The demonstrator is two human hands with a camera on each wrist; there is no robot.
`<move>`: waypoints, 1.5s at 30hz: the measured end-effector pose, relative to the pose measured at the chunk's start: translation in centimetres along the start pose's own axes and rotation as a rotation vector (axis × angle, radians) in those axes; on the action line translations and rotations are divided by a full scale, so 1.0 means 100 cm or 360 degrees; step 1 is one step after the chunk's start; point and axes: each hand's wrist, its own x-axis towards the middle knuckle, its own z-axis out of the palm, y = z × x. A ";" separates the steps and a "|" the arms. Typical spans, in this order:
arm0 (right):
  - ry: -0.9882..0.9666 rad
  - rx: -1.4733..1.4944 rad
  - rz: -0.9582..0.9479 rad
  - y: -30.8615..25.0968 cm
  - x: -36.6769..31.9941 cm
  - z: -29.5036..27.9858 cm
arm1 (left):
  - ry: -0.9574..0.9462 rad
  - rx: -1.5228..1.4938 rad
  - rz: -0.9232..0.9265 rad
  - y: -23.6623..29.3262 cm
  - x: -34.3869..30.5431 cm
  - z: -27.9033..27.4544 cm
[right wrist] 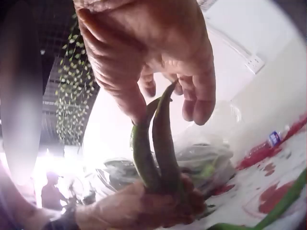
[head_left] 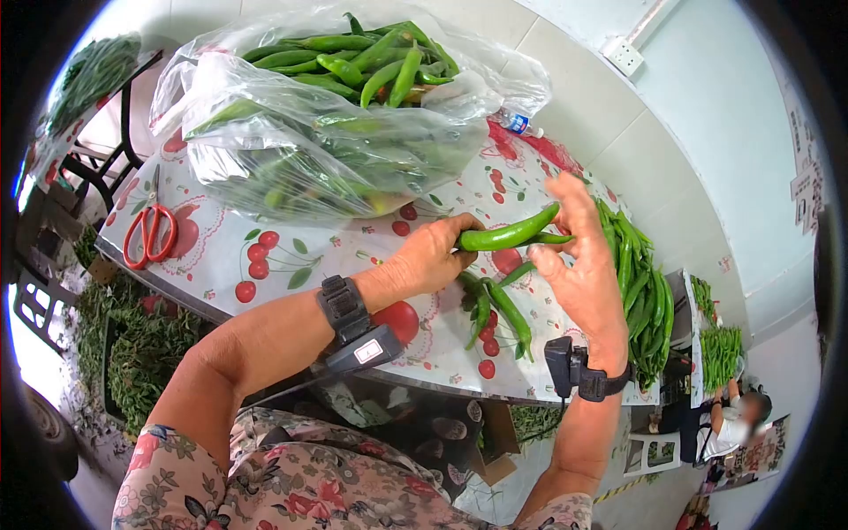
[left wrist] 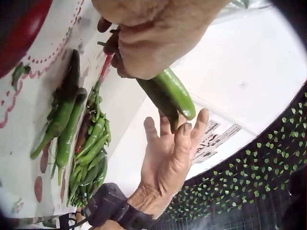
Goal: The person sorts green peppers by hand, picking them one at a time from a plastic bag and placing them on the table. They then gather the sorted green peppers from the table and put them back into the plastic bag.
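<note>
My left hand grips two long green chili peppers by their stem ends, above the table. They lie side by side, tips pointing right in the head view. Around those tips my right hand is spread, fingers mostly straight, the thumb right beside one pepper in the right wrist view. Several loose green peppers lie on the cloth just below the hands. To the right of my right hand, a heap of green peppers lines the table's far end.
A clear plastic bag full of peppers covers the back of the table. Red-handled scissors lie at the left edge. A bottle and red netting are near the wall. Another person is in the background.
</note>
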 end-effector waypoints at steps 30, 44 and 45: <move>0.0450 0.0814 0.0386 0.018 0.016 -0.014 | 0.0022 -0.0340 -0.0149 -0.012 0.003 0.002; 0.0235 0.0238 -0.0007 0.001 0.168 0.073 | 0.0015 -0.0294 -0.0012 -0.016 -0.002 0.006; 0.0212 0.0305 -0.0106 0.002 0.169 0.083 | -0.0010 -0.0267 -0.0017 -0.014 -0.003 0.003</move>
